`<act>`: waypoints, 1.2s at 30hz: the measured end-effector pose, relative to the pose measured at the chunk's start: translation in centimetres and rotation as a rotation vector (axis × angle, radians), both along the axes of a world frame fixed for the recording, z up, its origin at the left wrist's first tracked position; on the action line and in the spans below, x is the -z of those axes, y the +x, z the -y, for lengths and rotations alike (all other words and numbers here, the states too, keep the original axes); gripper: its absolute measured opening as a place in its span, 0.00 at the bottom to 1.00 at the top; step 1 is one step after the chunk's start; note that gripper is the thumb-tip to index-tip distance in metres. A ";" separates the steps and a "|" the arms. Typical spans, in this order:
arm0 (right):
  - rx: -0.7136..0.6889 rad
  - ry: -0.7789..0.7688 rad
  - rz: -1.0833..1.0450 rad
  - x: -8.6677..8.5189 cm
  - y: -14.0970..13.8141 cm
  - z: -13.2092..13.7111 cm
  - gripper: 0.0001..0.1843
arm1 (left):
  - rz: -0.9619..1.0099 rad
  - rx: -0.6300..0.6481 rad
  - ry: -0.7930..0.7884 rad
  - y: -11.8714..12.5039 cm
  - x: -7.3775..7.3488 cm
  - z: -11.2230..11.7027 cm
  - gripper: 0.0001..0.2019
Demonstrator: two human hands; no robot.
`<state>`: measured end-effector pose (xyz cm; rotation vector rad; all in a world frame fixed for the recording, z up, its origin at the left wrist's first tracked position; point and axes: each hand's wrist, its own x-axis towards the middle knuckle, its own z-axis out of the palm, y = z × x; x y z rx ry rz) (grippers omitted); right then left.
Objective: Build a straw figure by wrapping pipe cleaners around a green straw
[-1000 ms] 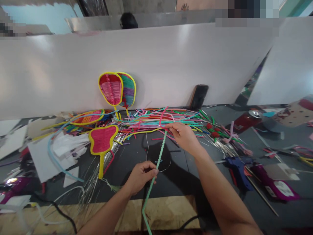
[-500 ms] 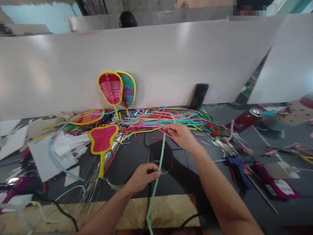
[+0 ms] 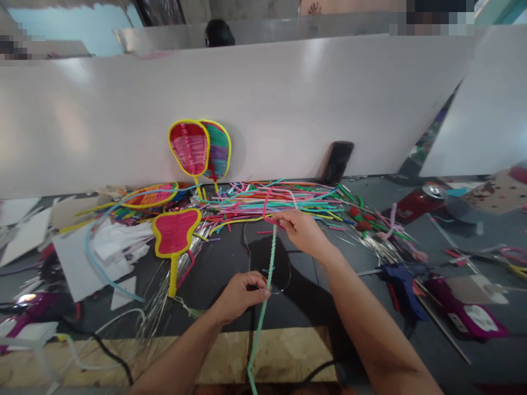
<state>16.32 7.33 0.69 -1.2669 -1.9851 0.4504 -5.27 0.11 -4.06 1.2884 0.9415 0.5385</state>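
Observation:
A mint-green pipe cleaner [image 3: 270, 257] runs up between my hands, its upper part twisted into a ridged spiral and its lower end hanging past the table's front edge. My left hand [image 3: 246, 292] pinches it about midway, thumb against fingers. At its top end, the fingertips of my right hand [image 3: 295, 225] are closed, also on a pink pipe cleaner [image 3: 265, 206] that bends up and away to the left. Thin wire [image 3: 289, 277] curves in a loop around the green strand near my left fingers. Where exactly the strands join is hidden by my right fingertips.
Behind lies a pile of coloured pipe cleaners [image 3: 247, 206]. A pink fan with yellow rim [image 3: 175, 233] lies left; two fans [image 3: 189, 148] lean on the white partition [image 3: 280, 109], as does a phone [image 3: 337, 162]. Right are a can [image 3: 422, 203], a blue glue gun [image 3: 401, 280] and scissors [image 3: 481, 255].
Both hands keep their grip on the green pipe cleaner with barely any movement. The pink pipe cleaner's upper part has tipped slightly left. The whole view has shifted a little.

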 end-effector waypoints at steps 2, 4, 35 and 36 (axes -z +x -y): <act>0.002 0.009 -0.007 0.0 0.0 0.0 0.15 | 0.019 -0.012 -0.017 0.0 0.1 0.0 0.09; 0.005 0.026 -0.035 -0.2 0.0 0.0 0.14 | 0.032 -0.028 -0.035 0.1 0.1 0.0 0.09; -0.218 -0.599 -0.383 1.2 -3.3 1.1 0.16 | 0.287 -0.499 -0.137 -0.4 -1.2 -0.7 0.12; -0.217 -0.602 -0.389 1.2 -3.2 1.1 0.16 | 0.284 -0.501 -0.133 -0.4 -1.2 -0.7 0.13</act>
